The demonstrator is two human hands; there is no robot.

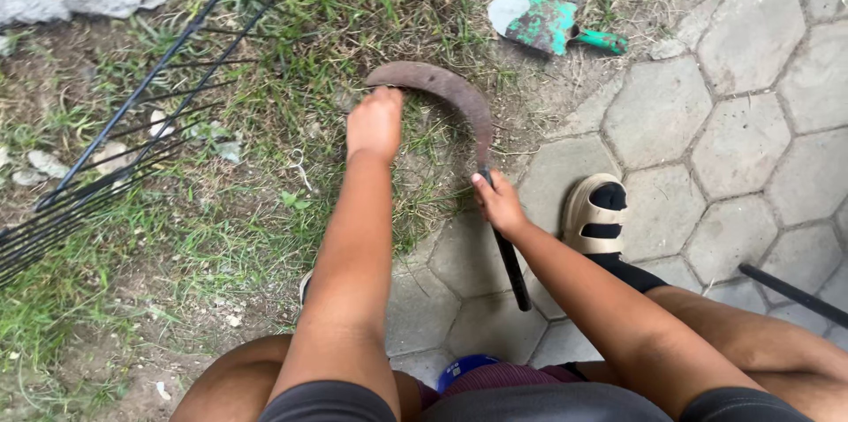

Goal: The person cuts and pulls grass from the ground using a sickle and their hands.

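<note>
My right hand [499, 203] grips the black handle of a sickle [459, 100] whose rusty curved blade arcs left over the grass. My left hand [375, 124] reaches down to the grass just under the blade's tip, fingers closed on a tuft; the fingertips are hidden behind the hand. Both forearms stretch forward from my knees at the bottom of the view.
A green, paint-worn trowel [543, 23] lies on bare soil ahead. A black wire fence [132, 113] slants at the left. Hexagonal grey pavers [733, 139] cover the right side, where my sandalled foot [596, 210] rests. A black rod [795, 294] lies at the right edge.
</note>
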